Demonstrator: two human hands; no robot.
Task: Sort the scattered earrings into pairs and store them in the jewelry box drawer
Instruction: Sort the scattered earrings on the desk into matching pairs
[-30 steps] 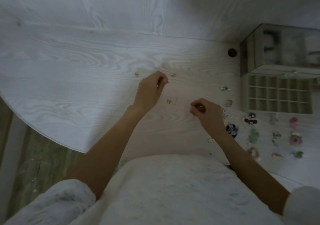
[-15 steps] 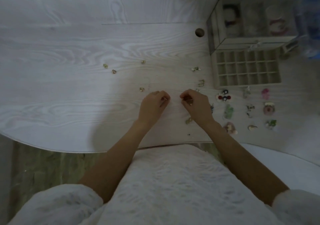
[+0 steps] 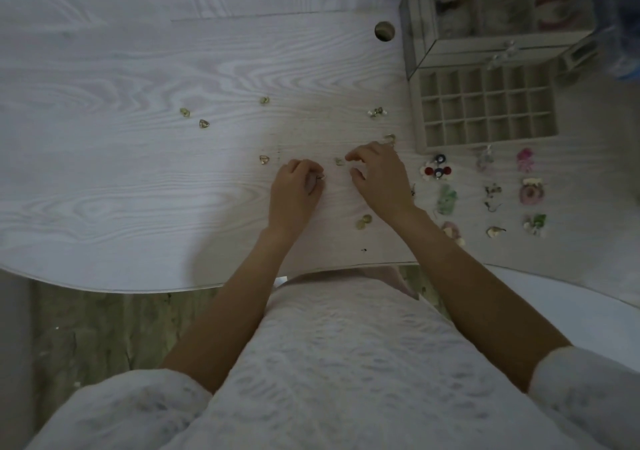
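Pale wood-grain table [image 3: 138,190], dim light. Jewelry box [image 3: 485,16] at 1 o'clock, its drawer [image 3: 485,106] pulled out toward the person; grid compartments look bare, long axis runs 9–3. Round cable hole [image 3: 384,31] just left of box.

Below drawer, at 3 o'clock of the hands: coloured earrings [image 3: 437,170] laid in rough rows, pink, green, red/blue. Small gold earrings [image 3: 204,123] scattered toward 10–12 o'clock, well apart from each other.

Left hand [image 3: 294,190] curled shut on a small metallic earring [image 3: 320,177], tip poking out toward 3. Right hand [image 3: 379,176] w/ fingers spread loose, holding nothing, a pale earring [image 3: 339,161] on the table just beside its fingertips. Two gold pieces [image 3: 364,222] near right wrist.
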